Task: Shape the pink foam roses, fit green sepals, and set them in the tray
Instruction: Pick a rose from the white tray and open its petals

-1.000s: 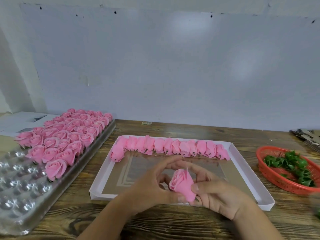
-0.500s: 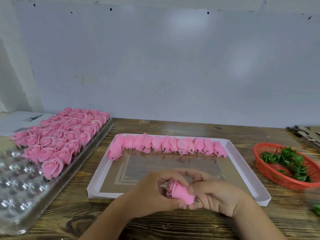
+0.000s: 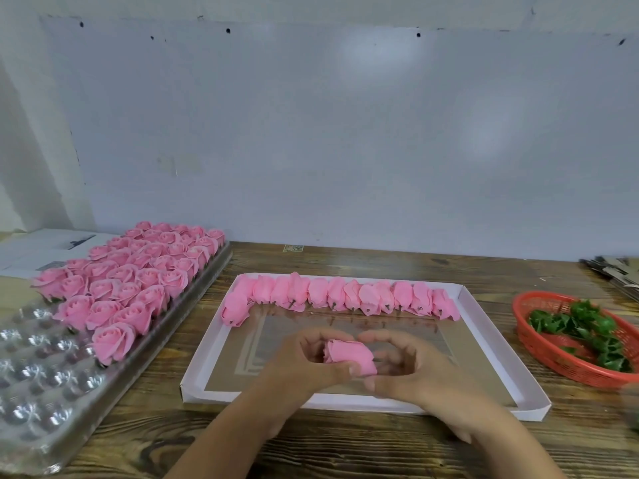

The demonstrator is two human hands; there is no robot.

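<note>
While both hands work: one pink rose above white box
left hand: fingers grasping rose
right hand: fingers grasping rose base
tray: part-filled, left on bench

Rose base hidden, perhaps stemmed

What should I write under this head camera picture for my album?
Two hands shaping a pink foam rose over a white tray.

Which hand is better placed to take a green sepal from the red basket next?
The right hand, probably. The red basket with the green sepals sits on the table's right side, nearer to it. The left hand also grips the rose and could keep it.
</note>
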